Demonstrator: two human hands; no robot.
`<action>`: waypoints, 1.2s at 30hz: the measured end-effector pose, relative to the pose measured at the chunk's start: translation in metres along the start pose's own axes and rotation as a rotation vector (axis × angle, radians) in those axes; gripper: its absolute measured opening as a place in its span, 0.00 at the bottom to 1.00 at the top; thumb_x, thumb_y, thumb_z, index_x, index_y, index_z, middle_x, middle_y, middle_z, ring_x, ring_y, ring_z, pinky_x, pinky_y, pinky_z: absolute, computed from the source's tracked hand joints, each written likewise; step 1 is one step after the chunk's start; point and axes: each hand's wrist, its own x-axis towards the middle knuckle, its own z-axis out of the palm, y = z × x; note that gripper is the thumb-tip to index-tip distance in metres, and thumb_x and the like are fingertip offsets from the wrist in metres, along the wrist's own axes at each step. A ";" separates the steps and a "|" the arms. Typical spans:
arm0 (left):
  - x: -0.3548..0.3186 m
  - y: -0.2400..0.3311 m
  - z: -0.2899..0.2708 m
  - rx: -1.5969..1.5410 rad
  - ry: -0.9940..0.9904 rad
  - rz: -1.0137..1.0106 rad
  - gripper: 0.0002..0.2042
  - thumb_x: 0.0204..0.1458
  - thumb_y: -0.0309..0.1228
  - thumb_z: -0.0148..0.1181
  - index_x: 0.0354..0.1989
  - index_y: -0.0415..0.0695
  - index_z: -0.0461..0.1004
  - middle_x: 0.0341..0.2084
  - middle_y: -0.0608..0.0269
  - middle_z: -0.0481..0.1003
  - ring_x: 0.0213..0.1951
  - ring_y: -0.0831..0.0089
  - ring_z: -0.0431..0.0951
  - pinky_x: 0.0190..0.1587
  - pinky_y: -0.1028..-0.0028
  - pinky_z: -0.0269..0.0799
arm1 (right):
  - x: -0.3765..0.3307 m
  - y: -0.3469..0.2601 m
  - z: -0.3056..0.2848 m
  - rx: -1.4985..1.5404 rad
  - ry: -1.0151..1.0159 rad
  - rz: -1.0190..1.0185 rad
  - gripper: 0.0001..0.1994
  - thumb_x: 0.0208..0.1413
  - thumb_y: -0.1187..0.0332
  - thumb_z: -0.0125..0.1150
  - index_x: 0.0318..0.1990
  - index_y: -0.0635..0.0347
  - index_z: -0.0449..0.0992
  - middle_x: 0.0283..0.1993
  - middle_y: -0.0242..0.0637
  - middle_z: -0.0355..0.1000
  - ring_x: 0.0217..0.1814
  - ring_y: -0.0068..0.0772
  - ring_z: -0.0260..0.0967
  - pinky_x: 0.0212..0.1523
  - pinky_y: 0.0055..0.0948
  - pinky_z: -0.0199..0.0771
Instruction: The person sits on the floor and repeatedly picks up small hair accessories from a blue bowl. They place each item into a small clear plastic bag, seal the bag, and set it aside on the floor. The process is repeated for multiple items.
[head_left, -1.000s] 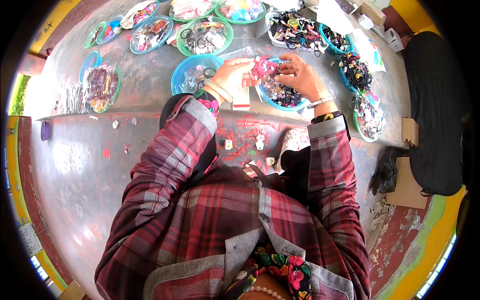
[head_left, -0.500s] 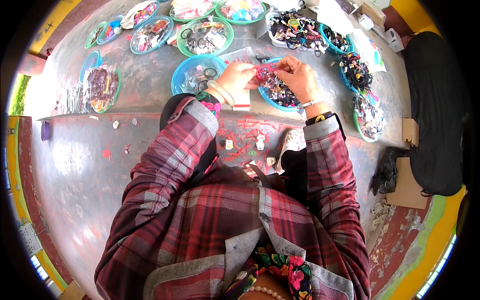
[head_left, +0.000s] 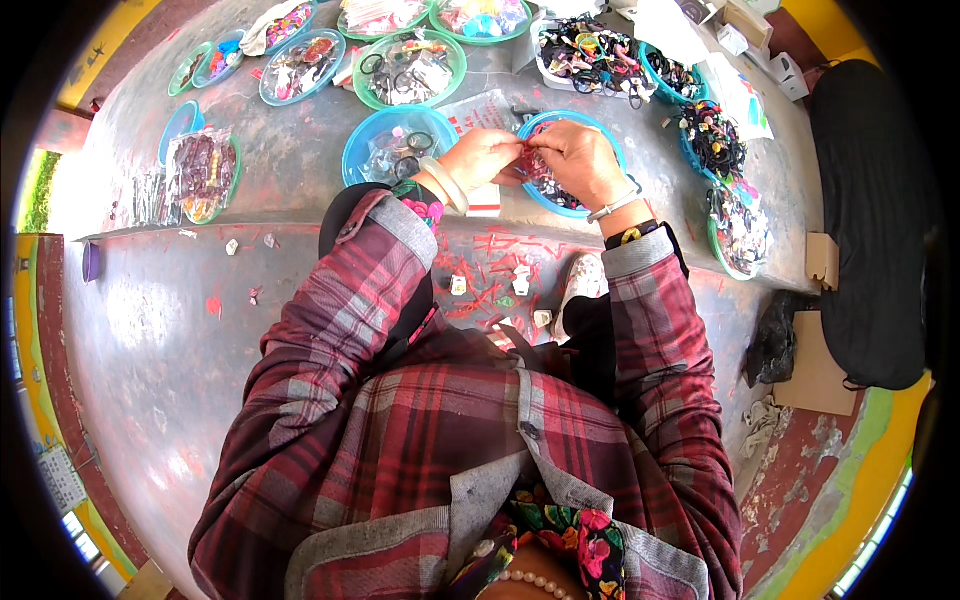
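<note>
My left hand (head_left: 480,157) is closed, its thumb and fingers pinching one side of a small pink-red packet (head_left: 527,160) that looks like thin plastic. The fingertips of my right hand (head_left: 584,165) are pressed together at the packet's upper edge, close to the left fingers. Much of the packet is hidden behind the hands. Under them stands a blue basin (head_left: 612,140) of small mixed hair ties and trinkets. Left of my left hand is another blue basin (head_left: 352,160), holding clear packets with dark round hair ties.
Farther back stand a green basin (head_left: 458,85) of packets and a white tub (head_left: 548,72) of dark hair ties. More filled basins line the right, beside a long black case (head_left: 865,230). Red scraps (head_left: 490,290) litter the lower floor near my shoe (head_left: 585,280).
My right hand has moved slightly down and left, closer to my left hand. The packet, spread between both hands before, is now mostly covered by fingers.
</note>
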 end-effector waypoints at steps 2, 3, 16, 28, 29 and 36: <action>0.000 0.000 0.000 -0.002 0.003 0.001 0.15 0.57 0.32 0.43 0.46 0.35 0.67 0.37 0.56 0.73 0.37 0.70 0.76 0.41 0.73 0.73 | 0.002 -0.001 0.000 -0.098 0.013 -0.069 0.06 0.43 0.73 0.54 0.28 0.57 0.78 0.29 0.39 0.72 0.35 0.44 0.67 0.38 0.35 0.68; 0.000 0.001 0.000 -0.005 0.006 0.003 0.15 0.57 0.32 0.43 0.47 0.35 0.67 0.38 0.56 0.73 0.37 0.70 0.76 0.41 0.73 0.73 | 0.002 -0.004 -0.002 -0.125 0.000 -0.110 0.06 0.42 0.73 0.54 0.28 0.58 0.78 0.29 0.39 0.72 0.36 0.43 0.67 0.39 0.35 0.68; -0.003 0.007 0.005 -0.104 -0.007 0.060 0.14 0.57 0.32 0.43 0.46 0.35 0.67 0.37 0.59 0.72 0.36 0.72 0.75 0.41 0.72 0.74 | 0.002 -0.011 -0.003 -0.231 -0.095 -0.006 0.06 0.41 0.72 0.53 0.27 0.56 0.76 0.26 0.44 0.69 0.34 0.45 0.67 0.37 0.39 0.67; -0.009 0.017 0.002 -0.283 0.047 -0.039 0.12 0.55 0.32 0.48 0.43 0.38 0.69 0.32 0.60 0.74 0.31 0.74 0.76 0.27 0.79 0.72 | 0.006 -0.014 -0.016 -0.041 0.125 -0.011 0.05 0.40 0.70 0.58 0.28 0.55 0.76 0.31 0.37 0.71 0.39 0.41 0.66 0.41 0.34 0.67; -0.010 0.018 -0.001 -0.283 0.069 -0.038 0.12 0.55 0.33 0.47 0.42 0.39 0.69 0.31 0.61 0.74 0.30 0.75 0.76 0.25 0.80 0.70 | 0.007 -0.016 -0.023 0.000 0.186 -0.003 0.05 0.40 0.71 0.58 0.28 0.55 0.76 0.32 0.37 0.71 0.40 0.40 0.66 0.42 0.34 0.67; -0.011 0.024 -0.008 -0.278 0.131 -0.005 0.12 0.56 0.35 0.45 0.41 0.40 0.69 0.29 0.65 0.74 0.23 0.79 0.72 0.19 0.84 0.61 | 0.003 -0.025 -0.041 -0.142 0.065 -0.148 0.08 0.38 0.71 0.60 0.30 0.55 0.75 0.35 0.35 0.69 0.41 0.39 0.65 0.43 0.32 0.67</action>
